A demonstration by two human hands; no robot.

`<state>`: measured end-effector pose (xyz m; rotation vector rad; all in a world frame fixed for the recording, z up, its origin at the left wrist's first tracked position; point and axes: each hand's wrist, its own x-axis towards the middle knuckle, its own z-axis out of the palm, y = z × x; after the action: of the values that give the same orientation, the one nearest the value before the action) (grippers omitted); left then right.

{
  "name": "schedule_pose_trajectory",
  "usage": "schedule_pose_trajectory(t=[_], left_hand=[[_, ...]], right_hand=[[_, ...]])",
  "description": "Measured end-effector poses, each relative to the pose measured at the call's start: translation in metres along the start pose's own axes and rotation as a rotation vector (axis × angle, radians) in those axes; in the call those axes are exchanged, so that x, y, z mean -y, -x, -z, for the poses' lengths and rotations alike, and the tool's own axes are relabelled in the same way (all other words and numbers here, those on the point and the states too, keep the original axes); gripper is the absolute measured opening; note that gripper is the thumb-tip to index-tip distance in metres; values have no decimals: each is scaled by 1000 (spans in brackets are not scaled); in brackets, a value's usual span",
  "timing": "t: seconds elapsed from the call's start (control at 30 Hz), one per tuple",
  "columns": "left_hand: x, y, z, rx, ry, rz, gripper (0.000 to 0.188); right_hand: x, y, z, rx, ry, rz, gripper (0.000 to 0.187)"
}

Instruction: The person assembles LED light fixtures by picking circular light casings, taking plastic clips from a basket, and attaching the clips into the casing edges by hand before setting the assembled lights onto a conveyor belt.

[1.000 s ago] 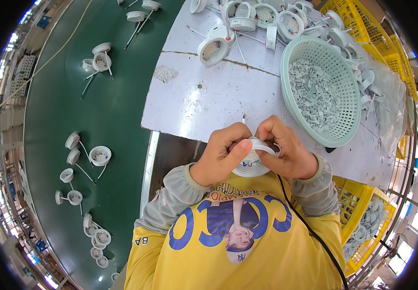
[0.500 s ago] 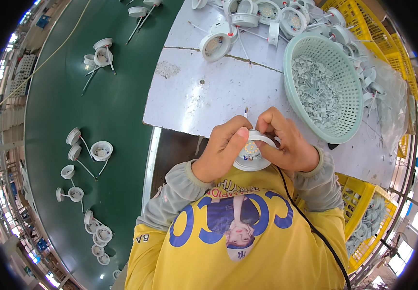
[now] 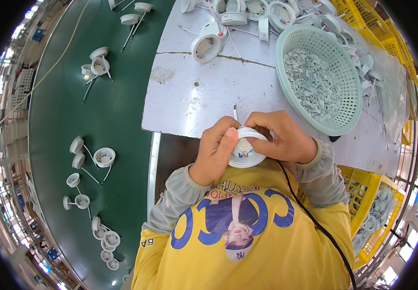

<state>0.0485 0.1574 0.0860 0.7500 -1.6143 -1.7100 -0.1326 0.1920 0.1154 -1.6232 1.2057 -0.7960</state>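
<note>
Between my hands is a round white LED lamp (image 3: 243, 160), its dotted light board and small blue-and-red wire ends showing inside the rim. A short cable (image 3: 235, 111) with bare ends sticks out at its far side. My left hand (image 3: 215, 150) pinches the left of the lamp, thumb lying along the rim. My right hand (image 3: 288, 137) is closed over the right side; its thumb reaches inside the rim and its fingertips sit at the far edge. Whether a small part is under those fingertips is hidden.
A pale green basket (image 3: 280, 60) of small white clips stands right on the white table (image 3: 180, 108). More lamps (image 3: 205, 48) are heaped behind. Left runs a green conveyor belt (image 3: 122, 104) carrying several lamps (image 3: 104, 157). Yellow crates (image 3: 363, 193) stand right; a black cord (image 3: 310, 220) crosses my shirt.
Both hands and the lamp have shifted slightly left. My right hand has moved further over the lamp's far rim, and more of the light board shows. The view has turned slightly.
</note>
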Motion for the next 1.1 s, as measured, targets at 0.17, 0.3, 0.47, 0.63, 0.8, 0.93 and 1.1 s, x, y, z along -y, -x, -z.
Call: schedule_pose_trajectory(t=[0.17,0.3,0.47,0.63,0.8,0.93,1.1], left_hand=[[-2,-2,1,33,12,9,30],[-2,-1,0,76,41,76,30],[-3,-1,0,89,6,7,31],[-2,2,1,99,-52,38,30],[1,1,0,67,-89,5,30],[-2,1,1,74,-102,-20,30],[-6,3,0,50,-181,-76,28]], right_hand=[[2,0,1,-12,-32,-12,15],[-4,4,1,-4,-58,2,15],[-6,6,2,37,-73,48,12],[-13,7,-2,90,-122,27,11],[-13,7,-5,51,-242,14,11],[-13,6,-4,39,-266,25,11],[-14,6,-7,69,-307,-13,15]])
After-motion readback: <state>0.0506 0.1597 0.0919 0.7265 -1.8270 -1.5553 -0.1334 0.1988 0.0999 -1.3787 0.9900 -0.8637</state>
